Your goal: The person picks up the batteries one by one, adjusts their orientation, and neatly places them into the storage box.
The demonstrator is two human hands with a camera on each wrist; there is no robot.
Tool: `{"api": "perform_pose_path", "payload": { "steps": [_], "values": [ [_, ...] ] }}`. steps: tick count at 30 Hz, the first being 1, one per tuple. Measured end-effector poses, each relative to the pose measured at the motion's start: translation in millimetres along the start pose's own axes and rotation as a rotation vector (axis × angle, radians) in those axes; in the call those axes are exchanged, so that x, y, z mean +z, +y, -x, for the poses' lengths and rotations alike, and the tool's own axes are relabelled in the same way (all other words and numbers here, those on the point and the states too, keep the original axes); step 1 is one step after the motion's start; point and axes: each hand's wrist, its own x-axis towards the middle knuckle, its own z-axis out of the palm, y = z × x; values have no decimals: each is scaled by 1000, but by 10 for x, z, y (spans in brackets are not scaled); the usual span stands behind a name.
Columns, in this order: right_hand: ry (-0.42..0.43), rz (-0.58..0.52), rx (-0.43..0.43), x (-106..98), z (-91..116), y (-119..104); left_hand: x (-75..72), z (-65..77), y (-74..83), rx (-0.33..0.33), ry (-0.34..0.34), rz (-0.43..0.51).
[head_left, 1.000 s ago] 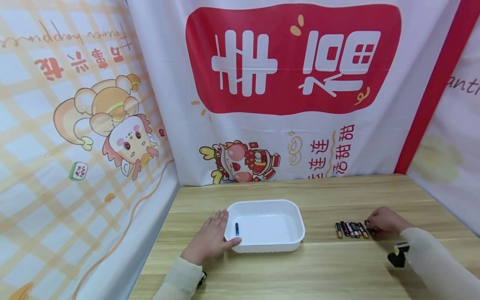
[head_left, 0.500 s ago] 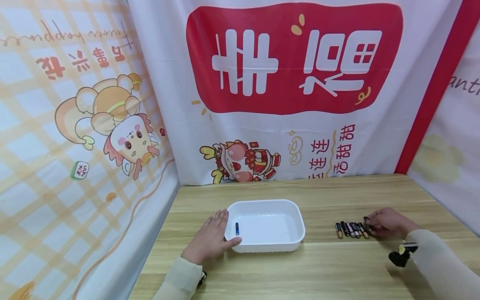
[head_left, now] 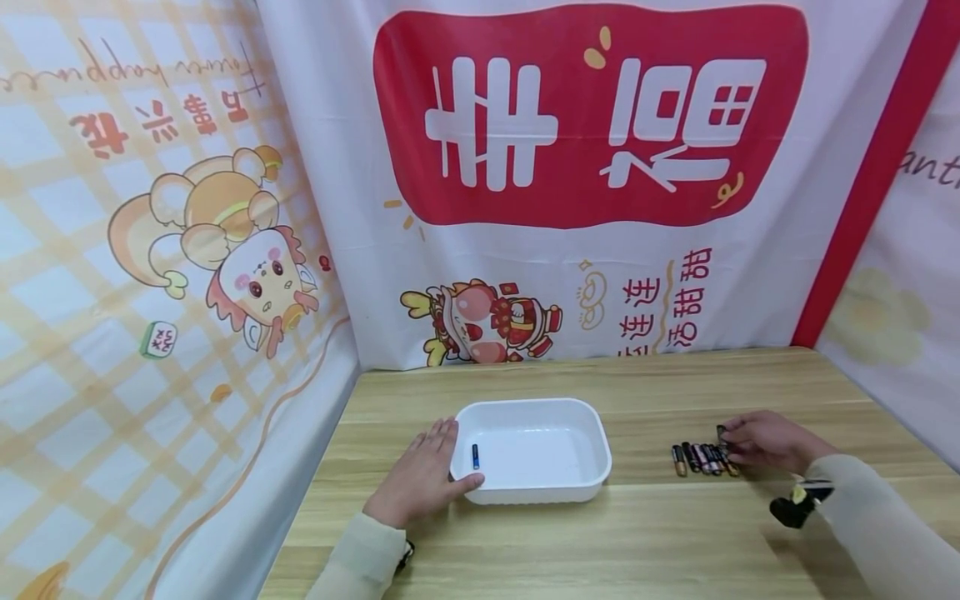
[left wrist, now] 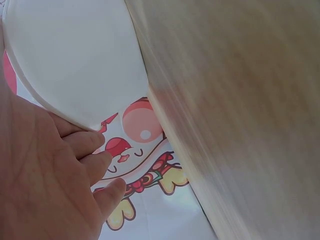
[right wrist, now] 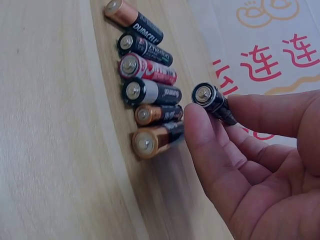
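My left hand (head_left: 418,477) rests against the left end of a white plastic basin (head_left: 536,493), fingers extended along its outer wall and thumb over the near corner. The left wrist view shows those fingers (left wrist: 90,167) beside the white wall. One small dark battery with a blue end (head_left: 476,457) lies inside the basin near its left end. My right hand (head_left: 772,442) pinches a black battery (right wrist: 215,104) between thumb and fingertips, raised beside a row of several batteries on the table. In that row are a copper-topped Duracell (right wrist: 135,21) and a red-and-white battery (right wrist: 150,70).
The wooden table (head_left: 600,550) carries the basin at the middle and the battery row to its right. Printed cloth (head_left: 585,250) hangs behind the table, with more cloth at both sides. A dark wrist strap piece (head_left: 793,508) hangs below the right sleeve.
My right hand has lifted the black battery from the right end of the row and shifted slightly left with it. The left hand and the basin have stayed in place.
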Motion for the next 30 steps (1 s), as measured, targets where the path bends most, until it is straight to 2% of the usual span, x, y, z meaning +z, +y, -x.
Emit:
{"api": "perform_pose_path", "payload": {
  "steps": [8,12,19,26,30],
  "values": [
    [-8,19,32,48,-43,-74,7,-12,-5,2,-8,-15],
    [-48,11,5,81,-49,-121,8,-10,-8,-3,-18,-34],
    [-71,-3,-13,173,-56,-196,8,0,-7,14,-4,-58],
    [-81,-15,-22,285,-97,-279,9,8,-6,28,17,-55],
    [-76,13,-29,367,-129,-337,8,9,-4,29,27,-55]
  ]
}}
